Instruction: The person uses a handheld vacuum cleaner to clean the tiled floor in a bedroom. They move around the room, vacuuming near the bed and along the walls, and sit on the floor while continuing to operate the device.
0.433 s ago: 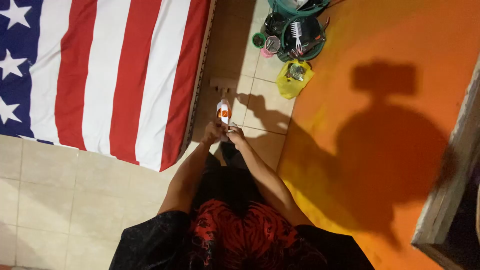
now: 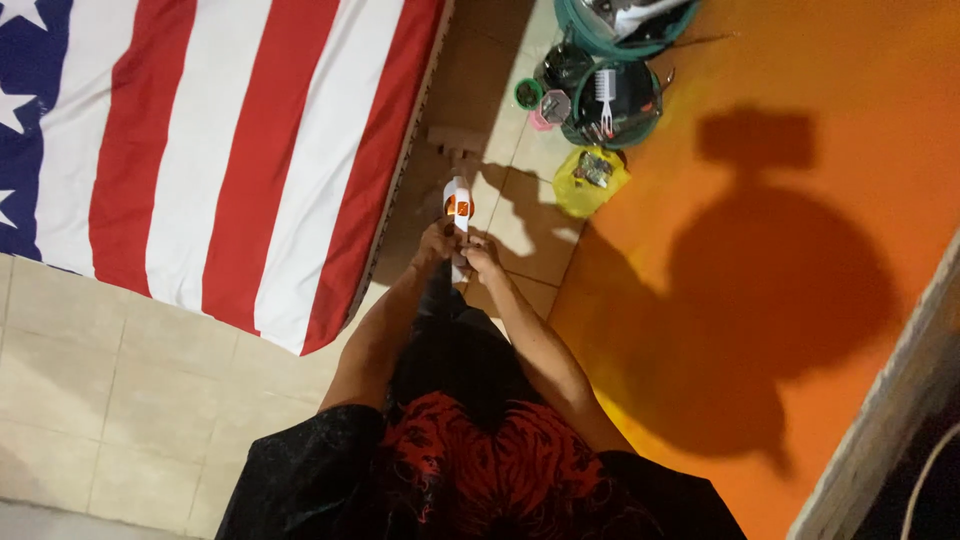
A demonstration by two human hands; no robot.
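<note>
- Off to the left, a striped and starred mattress (image 2: 230, 150) lies on the tiled floor (image 2: 90, 380).
- Left hand (image 2: 436, 246) is closed round the lower end of a small white bottle (image 2: 458, 212) with an orange label, held out in front over the tiles.
- Right hand (image 2: 482, 257) pinches that end too.
- It looks light, stiff and smooth; best gripped round the body.
- A yellow bag (image 2: 588, 178) sits near baskets (image 2: 612, 100).

Mattress: a striped red and white cover (image 2: 230, 150) with a blue starred corner, lying on the floor.
Floor: pale tiles (image 2: 90, 390).
Wall: orange (image 2: 800, 80), with a shadow.
Baskets: green (image 2: 610, 105), holding a white comb.
Bag: yellow (image 2: 588, 180), near the baskets.
</note>
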